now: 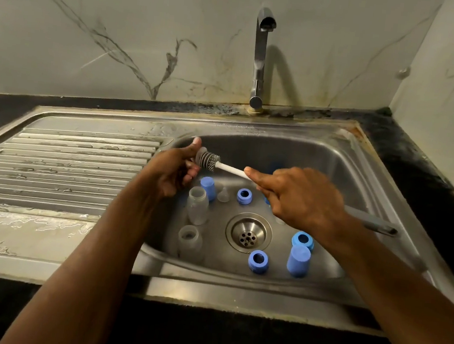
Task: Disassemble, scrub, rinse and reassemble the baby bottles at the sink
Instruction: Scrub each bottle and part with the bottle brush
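While bottles (197,208) and blue caps (298,261) stand in the sink (333,158), nothing fills them.

Basin floor (211,254) crowded round drain (248,232): 2 clear bottles (196,209) at 9, blue rings (258,261) and cap (298,260) at 5, more at 12. Free room over draining board (61,165), well left. Tap (261,57) overhangs at back.
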